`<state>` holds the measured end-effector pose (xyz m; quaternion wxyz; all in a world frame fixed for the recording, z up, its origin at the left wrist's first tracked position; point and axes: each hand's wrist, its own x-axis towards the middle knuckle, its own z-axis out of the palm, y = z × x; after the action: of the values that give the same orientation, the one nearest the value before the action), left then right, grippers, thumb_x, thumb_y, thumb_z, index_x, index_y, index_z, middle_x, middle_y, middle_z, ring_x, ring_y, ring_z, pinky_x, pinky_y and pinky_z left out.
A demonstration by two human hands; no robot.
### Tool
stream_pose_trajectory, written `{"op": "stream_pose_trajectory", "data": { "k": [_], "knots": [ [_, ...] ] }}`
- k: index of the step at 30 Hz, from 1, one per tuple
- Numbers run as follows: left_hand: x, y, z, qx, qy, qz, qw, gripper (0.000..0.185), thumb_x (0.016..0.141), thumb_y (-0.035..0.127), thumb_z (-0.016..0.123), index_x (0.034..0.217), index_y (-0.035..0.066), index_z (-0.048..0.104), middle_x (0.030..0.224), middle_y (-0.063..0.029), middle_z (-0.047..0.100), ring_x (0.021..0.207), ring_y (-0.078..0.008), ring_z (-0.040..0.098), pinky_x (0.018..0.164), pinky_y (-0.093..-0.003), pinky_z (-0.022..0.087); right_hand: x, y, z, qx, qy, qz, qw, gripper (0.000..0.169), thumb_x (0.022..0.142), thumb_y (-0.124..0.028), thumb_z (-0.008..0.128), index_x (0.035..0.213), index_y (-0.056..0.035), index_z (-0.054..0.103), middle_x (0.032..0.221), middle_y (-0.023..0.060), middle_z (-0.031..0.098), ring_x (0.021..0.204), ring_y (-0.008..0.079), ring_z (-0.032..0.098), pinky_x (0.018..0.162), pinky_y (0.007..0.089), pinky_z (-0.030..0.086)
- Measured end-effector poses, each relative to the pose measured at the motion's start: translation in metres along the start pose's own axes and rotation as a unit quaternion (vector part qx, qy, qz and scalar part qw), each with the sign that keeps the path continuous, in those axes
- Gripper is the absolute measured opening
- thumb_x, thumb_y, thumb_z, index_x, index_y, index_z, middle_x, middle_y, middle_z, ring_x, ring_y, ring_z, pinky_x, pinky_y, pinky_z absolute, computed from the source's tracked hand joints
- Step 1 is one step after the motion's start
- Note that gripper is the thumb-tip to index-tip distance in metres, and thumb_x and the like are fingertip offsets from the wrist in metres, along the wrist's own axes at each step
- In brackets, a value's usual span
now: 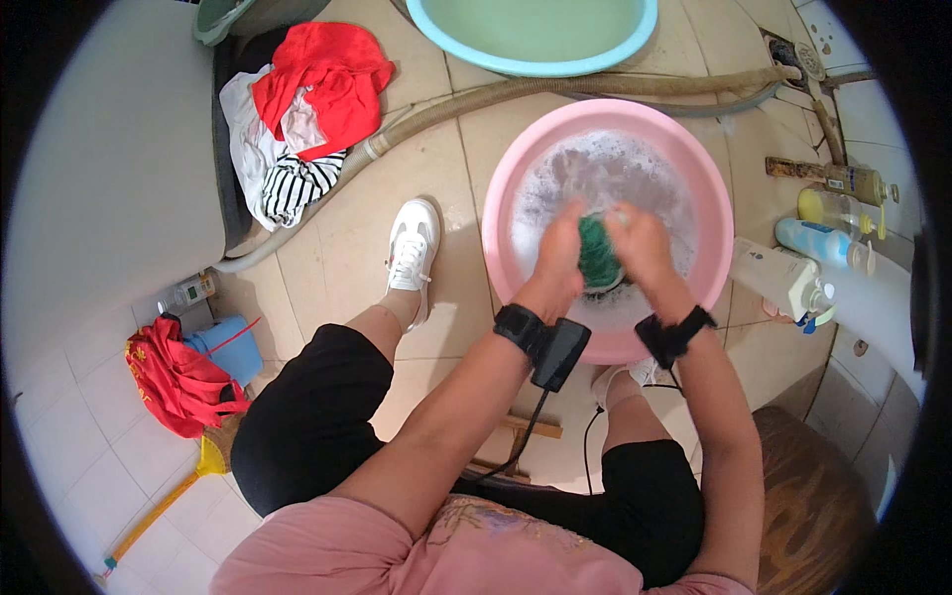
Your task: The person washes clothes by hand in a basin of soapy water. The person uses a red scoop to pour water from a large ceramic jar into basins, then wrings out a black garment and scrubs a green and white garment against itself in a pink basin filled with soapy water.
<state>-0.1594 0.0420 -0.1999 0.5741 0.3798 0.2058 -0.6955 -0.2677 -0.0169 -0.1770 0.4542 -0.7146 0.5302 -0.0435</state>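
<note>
A pink plastic basin [497, 216] stands on the tiled floor, holding foamy water [602, 163]. Over the water, a wet green cloth item [599, 253] with a pale edge is gripped between both hands. My left hand [559, 249] holds its left side, and my right hand [641, 242] holds its right side. Both hands are blurred, and the fingertips are hard to make out. A black strap with a small box is on each wrist.
A blue-rimmed basin of cloudy water [535, 67] stands beyond a ribbed hose [476, 97]. Red, white and striped clothes [327, 82] lie at the upper left. Several pump bottles [818, 242] are at the right. A yellow-handled broom [160, 509] is at the lower left.
</note>
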Motion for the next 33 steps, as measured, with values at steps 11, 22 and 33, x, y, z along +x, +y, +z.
{"op": "stream_pose_trajectory", "data": {
  "k": [11, 22, 33],
  "knots": [
    [0.005, 0.014, -0.005, 0.123, 0.022, 0.081, 0.989, 0.074, 0.091, 0.044, 0.046, 0.144, 0.004, 0.013, 0.148, -0.0194, 0.015, 0.124, -0.0345, 0.036, 0.101, -0.0423, 0.035, 0.044, 0.125, 0.010, 0.045, 0.261, 0.010, 0.964, 0.056, 0.074, -0.037, 0.069, 0.115, -0.0015, 0.056, 0.100, 0.0163, 0.064, 0.095, 0.0277, 0.060, 0.085, 0.0362, 0.045],
    [0.012, 0.008, -0.018, 0.080, 0.054, 0.052, 0.994, 0.062, 0.090, 0.038, 0.053, 0.138, 0.009, 0.028, 0.138, -0.0141, 0.033, 0.120, -0.0308, 0.040, 0.099, -0.0438, 0.035, 0.018, 0.021, -0.047, 0.468, -0.142, 0.138, 0.861, 0.054, 0.066, -0.003, 0.065, 0.120, -0.0040, 0.056, 0.093, 0.0068, 0.062, 0.081, 0.0132, 0.059, 0.067, 0.0251, 0.048],
    [-0.004, 0.006, -0.012, 0.022, -0.027, 0.004, 0.999, 0.037, 0.090, 0.042, 0.053, 0.105, 0.008, 0.058, 0.093, -0.0078, 0.061, 0.085, -0.0186, 0.061, 0.074, -0.0340, 0.051, -0.026, -0.037, -0.002, 0.123, -0.033, -0.095, 0.987, 0.022, 0.078, -0.024, 0.067, 0.091, -0.0069, 0.064, 0.074, 0.0124, 0.064, 0.070, 0.0203, 0.062, 0.067, 0.0299, 0.047]
  ]
}}
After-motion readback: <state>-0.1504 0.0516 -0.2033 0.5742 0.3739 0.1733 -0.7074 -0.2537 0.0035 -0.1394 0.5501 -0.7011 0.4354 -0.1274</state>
